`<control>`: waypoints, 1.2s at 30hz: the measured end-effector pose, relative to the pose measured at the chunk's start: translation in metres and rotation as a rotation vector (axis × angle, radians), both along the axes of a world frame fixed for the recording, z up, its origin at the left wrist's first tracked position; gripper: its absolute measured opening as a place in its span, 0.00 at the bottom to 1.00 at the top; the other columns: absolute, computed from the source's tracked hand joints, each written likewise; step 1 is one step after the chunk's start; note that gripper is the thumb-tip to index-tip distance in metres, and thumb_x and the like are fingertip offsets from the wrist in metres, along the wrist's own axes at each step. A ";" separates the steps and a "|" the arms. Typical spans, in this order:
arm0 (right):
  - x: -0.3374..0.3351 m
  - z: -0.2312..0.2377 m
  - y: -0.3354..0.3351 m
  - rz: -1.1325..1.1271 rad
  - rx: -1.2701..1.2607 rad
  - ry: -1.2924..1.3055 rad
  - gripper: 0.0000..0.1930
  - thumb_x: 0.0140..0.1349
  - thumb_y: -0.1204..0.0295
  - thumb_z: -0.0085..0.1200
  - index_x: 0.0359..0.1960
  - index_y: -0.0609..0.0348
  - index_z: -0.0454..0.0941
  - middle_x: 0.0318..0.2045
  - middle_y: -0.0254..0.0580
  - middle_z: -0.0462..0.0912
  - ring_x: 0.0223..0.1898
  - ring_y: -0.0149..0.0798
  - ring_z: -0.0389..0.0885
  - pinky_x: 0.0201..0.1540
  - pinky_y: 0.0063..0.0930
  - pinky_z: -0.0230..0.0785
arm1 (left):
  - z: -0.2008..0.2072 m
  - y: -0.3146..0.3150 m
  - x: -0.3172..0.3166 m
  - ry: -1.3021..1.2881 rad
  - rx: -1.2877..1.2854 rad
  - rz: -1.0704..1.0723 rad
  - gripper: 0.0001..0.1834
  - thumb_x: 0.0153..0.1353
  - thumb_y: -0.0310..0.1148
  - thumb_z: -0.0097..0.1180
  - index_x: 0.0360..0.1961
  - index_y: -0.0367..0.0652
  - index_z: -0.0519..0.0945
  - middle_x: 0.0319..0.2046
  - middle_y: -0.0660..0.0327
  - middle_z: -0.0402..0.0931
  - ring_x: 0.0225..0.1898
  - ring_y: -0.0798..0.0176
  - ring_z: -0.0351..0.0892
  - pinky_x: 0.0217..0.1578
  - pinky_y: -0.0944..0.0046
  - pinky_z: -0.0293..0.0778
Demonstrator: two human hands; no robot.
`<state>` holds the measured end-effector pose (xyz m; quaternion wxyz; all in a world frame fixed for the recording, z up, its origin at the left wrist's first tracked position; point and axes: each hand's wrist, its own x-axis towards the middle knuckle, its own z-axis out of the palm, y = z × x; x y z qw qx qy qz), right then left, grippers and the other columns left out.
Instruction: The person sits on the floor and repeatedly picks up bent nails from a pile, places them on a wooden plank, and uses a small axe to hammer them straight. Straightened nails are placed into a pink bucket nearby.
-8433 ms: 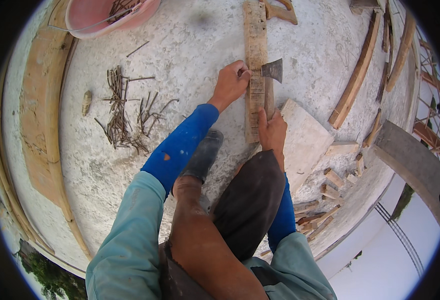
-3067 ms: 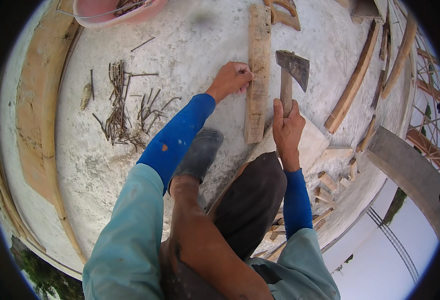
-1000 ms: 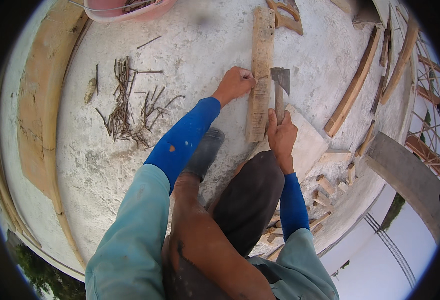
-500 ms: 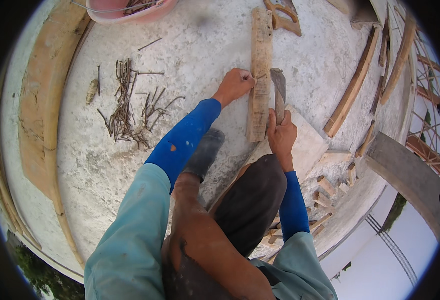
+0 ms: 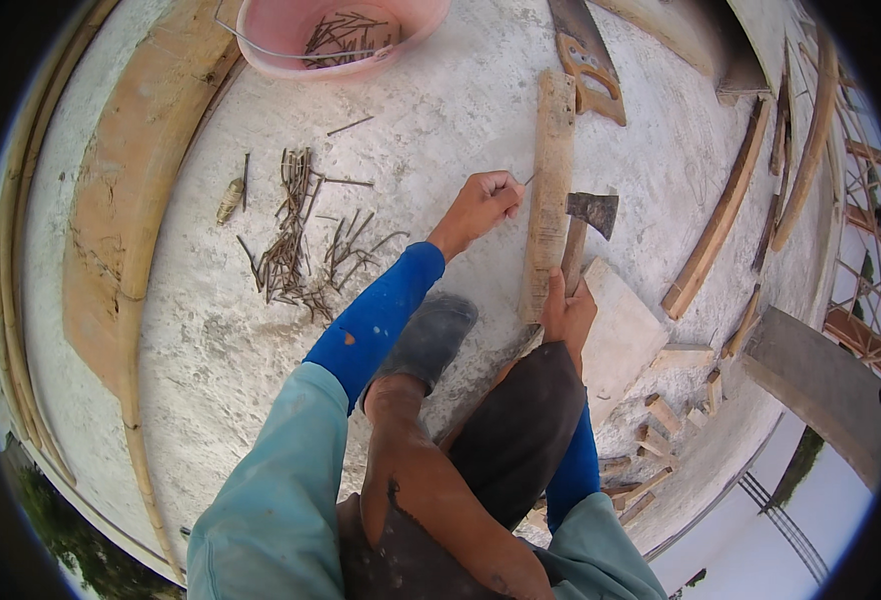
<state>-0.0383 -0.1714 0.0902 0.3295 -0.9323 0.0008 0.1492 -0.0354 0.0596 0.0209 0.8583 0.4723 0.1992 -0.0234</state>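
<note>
Holding a hatchet (image 5: 587, 212) by its wooden handle, the right hand (image 5: 568, 312) has its grip wrapped snugly round it, the head just beside the right edge of a wooden plank (image 5: 551, 200). That plank lies lengthwise, near to far, on the concrete floor (image 5: 441, 110). To its left, the left hand (image 5: 489, 205) has a loosely curled grip; a thin nail (image 5: 530, 181) shows between its fingertips and the plank, and whether they hold it I cannot tell. A handsaw (image 5: 583, 42) lies by the plank's far end. Farther left is a heap of nails (image 5: 291, 225).
</note>
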 end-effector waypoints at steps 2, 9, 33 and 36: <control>-0.001 0.000 0.004 -0.014 -0.003 0.036 0.29 0.75 0.47 0.58 0.46 0.70 0.84 0.33 0.58 0.89 0.37 0.47 0.90 0.44 0.43 0.78 | 0.001 0.003 0.002 -0.026 0.163 -0.003 0.14 0.74 0.39 0.59 0.31 0.44 0.81 0.24 0.68 0.76 0.23 0.75 0.67 0.25 0.69 0.62; 0.005 -0.002 0.007 -0.045 0.007 -0.010 0.28 0.75 0.48 0.59 0.45 0.68 0.84 0.33 0.59 0.89 0.36 0.48 0.90 0.43 0.41 0.79 | -0.010 -0.032 0.028 -0.014 0.447 -0.108 0.14 0.71 0.37 0.59 0.31 0.37 0.84 0.21 0.65 0.76 0.22 0.71 0.70 0.25 0.63 0.66; 0.009 -0.001 0.006 0.048 0.007 -0.119 0.26 0.76 0.50 0.59 0.41 0.70 0.81 0.28 0.59 0.87 0.31 0.54 0.89 0.37 0.45 0.79 | 0.012 -0.016 0.029 -0.053 0.288 0.125 0.15 0.73 0.37 0.59 0.30 0.39 0.80 0.22 0.66 0.74 0.23 0.72 0.68 0.26 0.64 0.66; 0.010 0.000 0.012 0.003 0.141 -0.128 0.28 0.76 0.48 0.59 0.43 0.70 0.82 0.25 0.47 0.85 0.24 0.40 0.83 0.31 0.37 0.77 | 0.059 0.038 0.044 -0.251 0.118 0.403 0.14 0.75 0.40 0.59 0.35 0.41 0.81 0.24 0.67 0.76 0.23 0.74 0.69 0.24 0.69 0.65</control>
